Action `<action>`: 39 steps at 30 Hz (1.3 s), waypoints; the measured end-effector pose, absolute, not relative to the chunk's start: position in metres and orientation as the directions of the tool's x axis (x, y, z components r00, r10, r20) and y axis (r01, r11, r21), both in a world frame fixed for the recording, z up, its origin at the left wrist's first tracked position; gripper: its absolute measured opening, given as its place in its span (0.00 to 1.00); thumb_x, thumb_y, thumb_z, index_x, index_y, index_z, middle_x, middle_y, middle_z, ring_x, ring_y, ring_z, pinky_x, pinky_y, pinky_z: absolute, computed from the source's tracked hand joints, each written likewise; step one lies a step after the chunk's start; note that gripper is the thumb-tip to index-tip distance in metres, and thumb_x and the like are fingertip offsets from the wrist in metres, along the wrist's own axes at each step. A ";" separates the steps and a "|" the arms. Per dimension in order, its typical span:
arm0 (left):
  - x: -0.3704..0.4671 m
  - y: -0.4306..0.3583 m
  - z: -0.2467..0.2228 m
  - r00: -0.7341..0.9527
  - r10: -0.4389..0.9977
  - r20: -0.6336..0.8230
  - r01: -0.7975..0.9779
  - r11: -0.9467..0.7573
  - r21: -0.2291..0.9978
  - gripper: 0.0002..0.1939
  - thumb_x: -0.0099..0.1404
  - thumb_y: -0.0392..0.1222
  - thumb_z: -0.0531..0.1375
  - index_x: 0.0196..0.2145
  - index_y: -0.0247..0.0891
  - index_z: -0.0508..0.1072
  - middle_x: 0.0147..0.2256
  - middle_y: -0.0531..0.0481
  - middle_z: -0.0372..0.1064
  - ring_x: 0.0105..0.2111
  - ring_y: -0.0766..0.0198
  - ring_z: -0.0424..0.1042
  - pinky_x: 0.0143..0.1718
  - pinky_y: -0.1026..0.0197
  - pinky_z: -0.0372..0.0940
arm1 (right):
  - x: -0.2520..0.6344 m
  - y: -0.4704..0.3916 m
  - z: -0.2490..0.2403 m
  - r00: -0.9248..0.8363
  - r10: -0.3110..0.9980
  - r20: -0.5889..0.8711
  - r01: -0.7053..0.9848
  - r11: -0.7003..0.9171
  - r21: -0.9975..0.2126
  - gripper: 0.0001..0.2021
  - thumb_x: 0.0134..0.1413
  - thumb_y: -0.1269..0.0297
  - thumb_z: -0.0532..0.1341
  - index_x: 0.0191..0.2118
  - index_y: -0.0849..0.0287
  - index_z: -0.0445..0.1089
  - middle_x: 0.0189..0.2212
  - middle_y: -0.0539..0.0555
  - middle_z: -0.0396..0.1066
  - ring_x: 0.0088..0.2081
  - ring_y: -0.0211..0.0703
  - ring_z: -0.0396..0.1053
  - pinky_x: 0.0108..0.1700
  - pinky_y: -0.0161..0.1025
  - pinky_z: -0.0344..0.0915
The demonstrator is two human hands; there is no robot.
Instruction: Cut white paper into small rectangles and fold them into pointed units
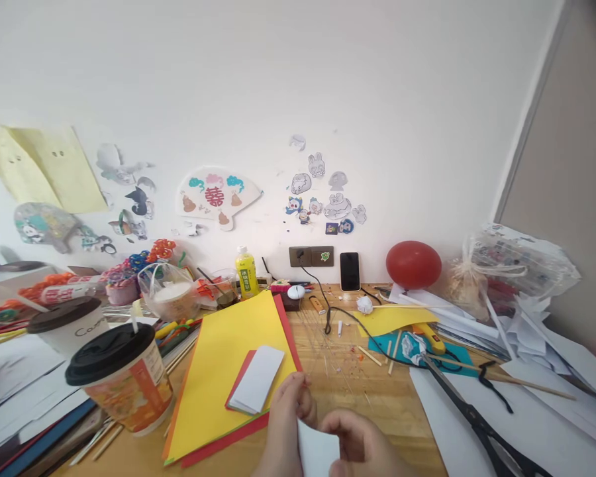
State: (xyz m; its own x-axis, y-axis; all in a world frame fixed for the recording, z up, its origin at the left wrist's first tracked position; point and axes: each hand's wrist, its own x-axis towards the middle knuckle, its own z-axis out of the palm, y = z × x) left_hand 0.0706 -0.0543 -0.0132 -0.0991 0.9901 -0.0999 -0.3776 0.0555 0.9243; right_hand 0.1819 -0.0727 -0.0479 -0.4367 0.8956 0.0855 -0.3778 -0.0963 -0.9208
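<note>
Here's the wooden table, and it's crowded: a stack of coloured paper left of centre, an orange-patterned cup just beside it, short sticks strewn on the grain, white sheets spread right, a phone standing at the back!

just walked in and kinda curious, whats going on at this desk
A person holds a small piece of white paper in both hands, the left hand at its left edge and the right hand at its right. Just beyond, a small white stack rests on a large yellow sheet. Scissors lie to the right, not in use.
</note>
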 end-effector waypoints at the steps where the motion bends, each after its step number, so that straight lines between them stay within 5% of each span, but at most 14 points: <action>1: 0.070 -0.054 -0.014 -0.106 0.990 -0.089 -0.342 0.048 0.938 0.20 0.55 0.59 0.55 0.20 0.42 0.56 0.14 0.64 0.40 0.14 0.72 0.41 0.16 0.68 0.44 | 0.182 -0.072 -0.051 -0.420 0.903 0.095 -0.373 -0.077 -0.925 0.27 0.24 0.42 0.71 0.32 0.56 0.70 0.28 0.50 0.70 0.31 0.44 0.66 0.34 0.36 0.60; 5: 0.064 -0.044 -0.013 -0.136 0.991 -0.006 -0.093 -0.007 0.996 0.18 0.54 0.59 0.53 0.22 0.42 0.59 0.14 0.63 0.43 0.14 0.69 0.47 0.17 0.66 0.49 | 0.193 -0.069 -0.048 -0.244 0.955 0.168 -0.232 0.111 -0.966 0.18 0.37 0.47 0.67 0.27 0.58 0.72 0.22 0.49 0.66 0.26 0.40 0.63 0.29 0.34 0.59; 9: 0.036 -0.026 0.007 -0.194 0.968 0.161 0.313 -0.095 0.945 0.17 0.57 0.58 0.49 0.24 0.42 0.62 0.19 0.55 0.58 0.23 0.61 0.63 0.28 0.61 0.59 | 0.212 -0.061 -0.039 -0.074 0.989 0.131 -0.059 0.127 -0.990 0.12 0.43 0.55 0.64 0.28 0.59 0.71 0.22 0.48 0.63 0.26 0.41 0.62 0.29 0.34 0.59; 12: 0.003 -0.013 0.025 -0.230 0.950 0.212 0.645 -0.014 0.764 0.15 0.55 0.55 0.53 0.31 0.40 0.68 0.32 0.44 0.69 0.36 0.48 0.69 0.38 0.51 0.60 | 0.222 -0.052 -0.039 0.020 0.991 0.132 -0.003 0.132 -0.991 0.10 0.44 0.57 0.63 0.27 0.59 0.70 0.21 0.48 0.63 0.27 0.42 0.63 0.30 0.35 0.60; 14: -0.017 -0.007 0.030 -0.315 0.922 0.224 0.794 0.126 0.594 0.18 0.54 0.54 0.55 0.33 0.36 0.68 0.39 0.32 0.68 0.46 0.34 0.64 0.45 0.40 0.54 | 0.224 -0.048 -0.040 0.042 0.992 0.118 -0.030 0.119 -0.992 0.10 0.43 0.57 0.62 0.28 0.59 0.70 0.23 0.49 0.65 0.28 0.44 0.65 0.31 0.35 0.62; 17: -0.035 -0.004 0.026 -0.371 0.918 0.139 0.880 0.299 0.369 0.22 0.50 0.58 0.59 0.29 0.33 0.70 0.37 0.23 0.69 0.43 0.26 0.65 0.42 0.34 0.54 | 0.223 -0.047 -0.038 0.054 0.994 0.097 -0.050 0.100 -0.994 0.10 0.42 0.57 0.62 0.28 0.59 0.68 0.23 0.49 0.66 0.29 0.45 0.65 0.30 0.36 0.62; 25: -0.034 0.004 0.011 -0.328 0.945 -0.025 0.939 0.328 0.103 0.20 0.54 0.55 0.60 0.35 0.34 0.71 0.39 0.32 0.72 0.42 0.41 0.71 0.36 0.48 0.62 | 0.220 -0.049 -0.031 0.165 0.981 0.106 0.032 0.102 -0.994 0.10 0.40 0.56 0.59 0.24 0.58 0.63 0.20 0.46 0.58 0.26 0.41 0.60 0.28 0.35 0.57; 33: -0.024 0.002 0.016 -0.232 0.969 -0.084 0.960 0.242 0.141 0.16 0.62 0.46 0.57 0.42 0.32 0.65 0.33 0.44 0.72 0.33 0.54 0.73 0.31 0.55 0.64 | 0.218 -0.047 -0.030 0.160 0.981 0.111 0.081 0.099 -0.992 0.10 0.39 0.55 0.56 0.24 0.57 0.62 0.20 0.46 0.57 0.26 0.42 0.60 0.30 0.36 0.56; 39: -0.012 -0.003 0.019 -0.146 0.986 -0.082 0.973 0.159 0.170 0.12 0.66 0.47 0.56 0.39 0.35 0.69 0.35 0.50 0.70 0.33 0.62 0.71 0.37 0.55 0.66 | 0.220 -0.047 -0.029 0.183 0.974 0.130 0.133 0.106 -0.985 0.09 0.39 0.57 0.56 0.22 0.56 0.59 0.20 0.45 0.54 0.25 0.41 0.57 0.29 0.36 0.54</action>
State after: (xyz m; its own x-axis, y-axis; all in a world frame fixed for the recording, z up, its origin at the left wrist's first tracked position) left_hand -0.0123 -0.0034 0.0186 -0.1463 0.9858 -0.0819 0.9726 0.1585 0.1703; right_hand 0.2196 -0.0471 -0.0287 0.1835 0.9744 0.1298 0.1328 0.1063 -0.9854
